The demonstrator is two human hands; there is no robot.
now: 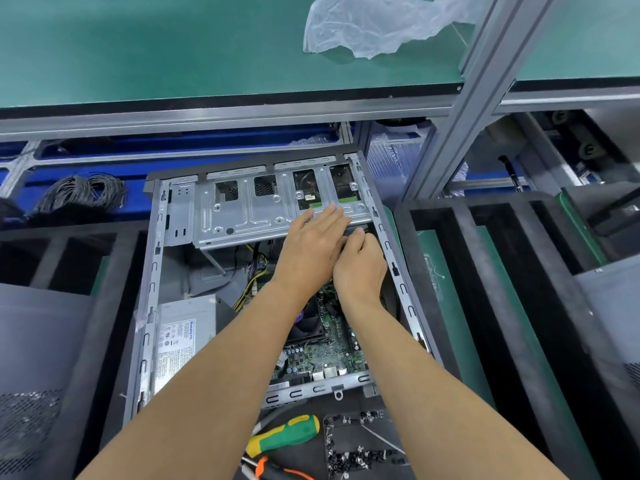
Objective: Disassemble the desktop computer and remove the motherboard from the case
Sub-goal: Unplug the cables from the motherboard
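Inside the open case, the left hand lies flat on the drive cage while the right hand pinches something small beside it, above the still-mounted motherboard.

The only print stood on the power supply in the case's near-left corner: a white label with a blue brand word running along its edge, too blurred to read, and rows of certification marks and fine text, likewise illegible.
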